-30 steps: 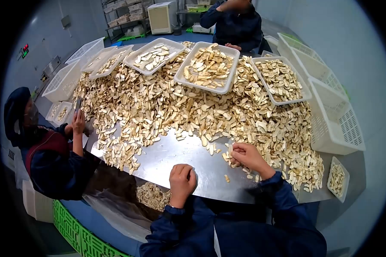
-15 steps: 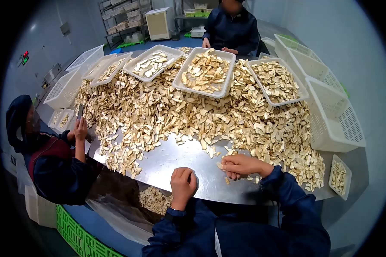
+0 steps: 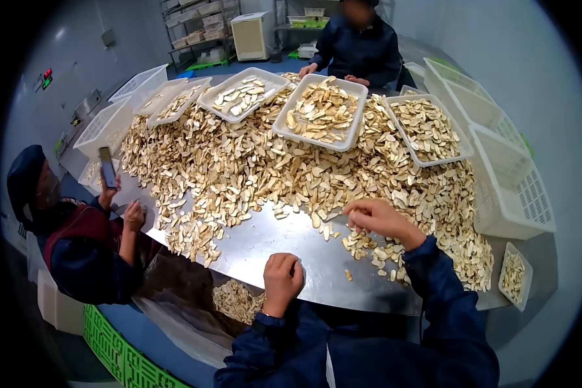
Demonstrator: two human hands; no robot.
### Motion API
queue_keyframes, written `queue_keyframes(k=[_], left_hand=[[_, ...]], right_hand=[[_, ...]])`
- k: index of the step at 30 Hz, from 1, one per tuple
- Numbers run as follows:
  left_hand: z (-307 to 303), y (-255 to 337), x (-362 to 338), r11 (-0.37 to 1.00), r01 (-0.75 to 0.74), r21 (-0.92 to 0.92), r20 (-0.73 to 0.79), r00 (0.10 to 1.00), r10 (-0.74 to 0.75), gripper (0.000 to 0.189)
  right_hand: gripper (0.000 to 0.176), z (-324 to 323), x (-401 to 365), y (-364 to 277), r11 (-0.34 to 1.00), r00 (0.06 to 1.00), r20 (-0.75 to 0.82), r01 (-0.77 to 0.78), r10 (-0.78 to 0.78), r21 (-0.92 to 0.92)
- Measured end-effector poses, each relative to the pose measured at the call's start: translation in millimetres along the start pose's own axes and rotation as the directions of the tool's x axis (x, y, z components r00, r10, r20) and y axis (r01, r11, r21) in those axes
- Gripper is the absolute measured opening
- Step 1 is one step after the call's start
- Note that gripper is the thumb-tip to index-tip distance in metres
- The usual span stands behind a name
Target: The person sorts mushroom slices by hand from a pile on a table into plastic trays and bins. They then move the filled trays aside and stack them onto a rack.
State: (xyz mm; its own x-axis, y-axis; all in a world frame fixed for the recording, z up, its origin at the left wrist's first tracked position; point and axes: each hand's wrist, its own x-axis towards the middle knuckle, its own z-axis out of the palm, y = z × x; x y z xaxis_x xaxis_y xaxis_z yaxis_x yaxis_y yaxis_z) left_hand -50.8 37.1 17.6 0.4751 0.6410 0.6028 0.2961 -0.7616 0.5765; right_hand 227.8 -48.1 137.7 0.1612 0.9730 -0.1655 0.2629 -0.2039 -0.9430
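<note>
Pale dried slices with brown edges (image 3: 258,178) lie in a wide heap over the metal table (image 3: 265,240). My left hand (image 3: 283,282) rests in a loose fist at the table's near edge, knuckles up; its inside is hidden. Over the near right rim of the heap is my right hand (image 3: 380,218), palm down with the fingers curled inward. Whatever it holds, if anything, is hidden beneath the fingers. A small group of slices (image 3: 359,244) lies just below that hand, and a single piece (image 3: 348,275) sits apart on the bare metal.
Trays of slices (image 3: 321,111) stand on the heap's far side. White baskets (image 3: 507,184) line the right edge near a small tray (image 3: 516,277). A co-worker (image 3: 87,246) at left holds a phone (image 3: 107,168); another person (image 3: 359,48) sits opposite. A bag of slices (image 3: 238,301) is below the table.
My right hand has moved forward from the bare metal to the heap's edge, and the slice seen at its fingertips no longer shows. The co-worker at left has raised the phone in one hand.
</note>
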Motion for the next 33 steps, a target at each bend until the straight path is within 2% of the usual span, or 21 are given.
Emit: queue_keyframes(k=[2,4,8,10,12,14,17,18,24,26,28,29,30,32,33], left_hand=[[-1.0,0.5,-0.8,1.0,0.005,0.001,0.009,1.0,-0.005,0.005],[0.1,-1.0,-0.2,1.0,0.004,-0.002,0.002,1.0,-0.004,0.005],[-0.9,0.2,0.8,1.0,-0.009,0.002,-0.004,1.0,0.009,0.006],[-2.3,1.7,1.8,1.0,-0.005,-0.006,-0.003,1.0,0.005,0.006],[-2.2,0.9,1.4,1.0,0.0,0.03,0.0,1.0,0.0,0.005],[-2.6,0.4,1.9,1.0,0.012,0.015,-0.009,1.0,-0.012,0.005],[-2.0,-1.1,1.5,1.0,0.022,0.0,-0.013,1.0,-0.022,0.005],[-2.2,-0.8,2.6,1.0,0.025,-0.005,-0.014,1.0,-0.025,0.005],[-1.8,0.2,3.7,0.999,0.032,-0.012,-0.021,0.999,-0.032,0.005],[0.7,-1.4,2.2,0.999,0.035,-0.038,-0.033,0.999,-0.036,0.004],[0.7,0.6,1.8,0.998,0.044,-0.037,-0.029,0.999,-0.045,0.004],[1.8,-1.8,0.9,0.999,0.028,-0.026,-0.023,0.999,-0.028,0.003],[0.3,1.6,1.9,0.999,0.046,-0.016,-0.019,0.999,-0.047,0.003],[1.1,0.2,0.5,0.999,0.044,-0.012,-0.017,0.999,-0.044,0.002],[0.1,1.6,1.1,0.999,0.034,-0.014,-0.018,0.999,-0.034,0.003]], right_hand=[[0.026,0.9,-3.5,5.9,0.999,0.998,0.063,-0.026,0.027,-0.026],[0.025,-9.1,-2.2,-10.2,0.998,0.998,0.035,-0.043,0.044,-0.051],[0.024,-46.2,32.8,-59.2,0.946,0.968,-0.122,0.179,-0.218,-0.27],[0.024,-65.7,67.1,-78.5,0.805,0.891,-0.165,0.287,-0.424,-0.519],[0.022,-80.7,105.8,-91.3,0.652,0.809,-0.195,0.276,-0.554,-0.706],[0.02,-88.4,145.7,-91.5,0.578,0.77,-0.232,0.21,-0.595,-0.788],[0.017,-84.9,191.1,-87.8,0.455,0.746,-0.161,0.207,-0.646,-0.866],[0.015,-81.3,201.2,-83.5,0.407,0.703,-0.134,0.235,-0.698,-0.883],[0.011,-67.6,220.7,-71.9,0.188,0.71,-0.054,0.112,-0.702,-0.976],[0.009,-74.0,228.5,-64.0,0.213,0.676,-0.043,0.171,-0.736,-0.962],[0.006,-75.7,217.8,-67.7,0.328,0.682,-0.096,0.22,-0.725,-0.919],[0.006,-77.6,212.3,-69.5,0.404,0.654,-0.152,0.254,-0.741,-0.879],[0.011,-76.7,200.3,-78.0,0.534,0.653,-0.251,0.276,-0.714,-0.799],[0.02,-77.9,172.8,-87.3,0.79,0.761,-0.389,0.253,-0.519,-0.558],[0.022,-85.2,165.7,-81.8,0.875,0.798,-0.406,0.293,-0.445,-0.384]])
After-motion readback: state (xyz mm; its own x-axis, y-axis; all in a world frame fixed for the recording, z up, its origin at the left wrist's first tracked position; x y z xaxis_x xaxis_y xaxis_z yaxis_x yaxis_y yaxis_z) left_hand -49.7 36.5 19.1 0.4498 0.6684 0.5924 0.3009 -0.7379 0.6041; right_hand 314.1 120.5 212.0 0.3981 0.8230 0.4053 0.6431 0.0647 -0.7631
